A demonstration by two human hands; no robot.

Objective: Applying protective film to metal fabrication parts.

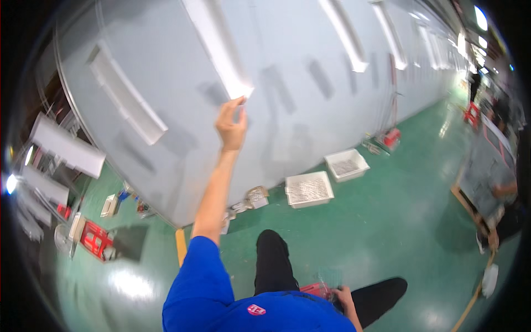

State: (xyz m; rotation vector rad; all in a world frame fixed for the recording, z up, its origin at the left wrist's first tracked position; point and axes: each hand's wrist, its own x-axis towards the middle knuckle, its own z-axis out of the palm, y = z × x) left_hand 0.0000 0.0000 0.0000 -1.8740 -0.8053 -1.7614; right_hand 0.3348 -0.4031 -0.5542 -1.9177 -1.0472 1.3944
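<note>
Along the grey wall (171,61), several white strips are in position, including a near strip (221,47), a left strip (126,94) and a right strip (344,36). The left hand (231,124) is raised to the lower end of the near strip, with the fingers curled toward the thumb. Contact appears likely; motion blur prevents confirmation of a grip. The right hand (347,304) is low at the body, beside a red item (315,289). Its fingers are bent, but whether they grip anything cannot be told.

Status, by judgement: placement of the visible strips appears complete. Work at the near strip appears to be in progress. Final fastening cannot be verified, as no fixings are distinguishable at this resolution.

Stock: a front crate (310,204) and a rear crate (352,176) on the green floor (387,221) contain many small pale parts, apparently unused. Their quantity and purpose cannot be determined.
</note>
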